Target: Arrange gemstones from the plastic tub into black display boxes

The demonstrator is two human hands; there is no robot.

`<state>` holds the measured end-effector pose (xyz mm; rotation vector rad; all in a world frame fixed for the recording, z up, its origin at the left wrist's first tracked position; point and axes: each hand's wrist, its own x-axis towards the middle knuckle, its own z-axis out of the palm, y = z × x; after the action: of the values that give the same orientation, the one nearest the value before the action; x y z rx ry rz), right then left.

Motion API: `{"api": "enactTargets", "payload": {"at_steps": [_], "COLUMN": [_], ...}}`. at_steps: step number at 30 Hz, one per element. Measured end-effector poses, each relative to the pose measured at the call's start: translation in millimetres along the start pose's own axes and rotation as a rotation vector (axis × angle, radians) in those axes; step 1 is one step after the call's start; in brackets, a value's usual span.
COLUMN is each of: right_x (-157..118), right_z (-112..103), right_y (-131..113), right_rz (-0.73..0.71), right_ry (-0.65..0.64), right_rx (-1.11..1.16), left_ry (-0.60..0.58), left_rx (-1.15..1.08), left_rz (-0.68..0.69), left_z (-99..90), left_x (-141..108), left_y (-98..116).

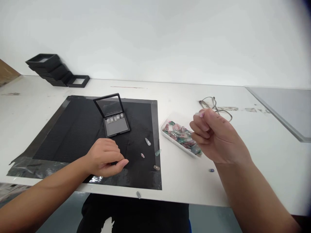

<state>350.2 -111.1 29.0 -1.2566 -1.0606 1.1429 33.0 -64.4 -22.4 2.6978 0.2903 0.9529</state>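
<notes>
My right hand [215, 136] is raised above the right part of the table, closed, pinching a press-on nail [200, 115] with a pale end and pinkish pattern. Just behind its fingers sits a white plastic tray [173, 141] of mixed press-on nails [181, 134]. My left hand [107, 158] rests on the black mat [65, 129] in a loose fist, thumb out to the right; nothing shows in it. Beyond it stands an open black case [117, 127] with a clear-windowed lid and a row of several nails [115, 118] along the hinge side.
Loose nails lie on the mat, including a clear one [148, 141] and a green one [158, 152]. A dark nail [211, 170] and a grey nail [138, 194] lie on the white table. Eyeglasses [209, 103] rest behind my right hand. Stacked black boxes [48, 69] stand back left.
</notes>
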Motion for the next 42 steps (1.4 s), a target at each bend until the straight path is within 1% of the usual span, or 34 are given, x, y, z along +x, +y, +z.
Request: {"api": "enactTargets", "payload": {"at_steps": [3, 5, 7, 9, 11, 13, 15, 18, 20, 23, 25, 27, 31, 34, 38, 40, 42], "right_x": [-2, -4, -8, -15, -24, -35, -46, -58, -63, -69, -72, -75, -79, -79, -77, -73, -68], "right_z": [2, 6, 16, 32, 53, 76, 96, 115, 122, 131, 137, 143, 152, 155, 150, 144, 138], "right_y": [-3, -5, -5, -3, 1, 5, 8, 10, 11, 16, 19, 22, 23, 23, 26, 26, 24], "right_rz": [-0.019, -0.017, -0.01, 0.003, 0.03, 0.08, 0.141, 0.192, 0.215, 0.253, 0.26, 0.249, 0.233, 0.231, 0.179, 0.11, -0.037], "right_ry": [0.014, -0.015, -0.071, -0.151, -0.237, -0.309, -0.353, -0.374, -0.402, -0.462, -0.483, -0.491, -0.457, -0.445, -0.489, -0.482, -0.42], "right_rx": [-0.042, -0.042, -0.012, 0.055, 0.137, 0.179, 0.155, 0.126, 0.125, 0.131, 0.169, 0.214, 0.263, 0.3, 0.313, 0.267, 0.171], "left_ry": [0.015, 0.036, 0.083, 0.172, 0.263, 0.288, 0.3, 0.389, 0.426, 0.401, 0.406, 0.447, 0.534, 0.526, 0.398, 0.337, 0.292], "left_rx": [-0.013, -0.016, -0.037, -0.121, -0.267, -0.381, -0.407, -0.388, -0.383, -0.387, -0.391, -0.408, -0.526, -0.695, -1.009, -1.211, -1.371], "left_rz": [-0.015, -0.02, -0.035, -0.08, -0.143, -0.18, -0.169, -0.091, -0.065, -0.061, -0.031, -0.014, -0.079, -0.119, -0.282, -0.349, -0.378], "left_z": [-0.4, -0.7, 0.2, 2.5, 6.3, 10.4, 13.8, 15.5, 14.6, 12.0, 10.8, 10.3, 8.9, 5.9, 1.0, -1.4, -4.0], "left_x": [0, -1, -2, -4, -6, -7, -8, -7, -6, -7, -7, -8, -6, -5, -5, -5, -4], "left_y": [-2, -2, -1, 1, 4, 7, 11, 15, 17, 18, 20, 22, 30, 37, 40, 40, 40]}}
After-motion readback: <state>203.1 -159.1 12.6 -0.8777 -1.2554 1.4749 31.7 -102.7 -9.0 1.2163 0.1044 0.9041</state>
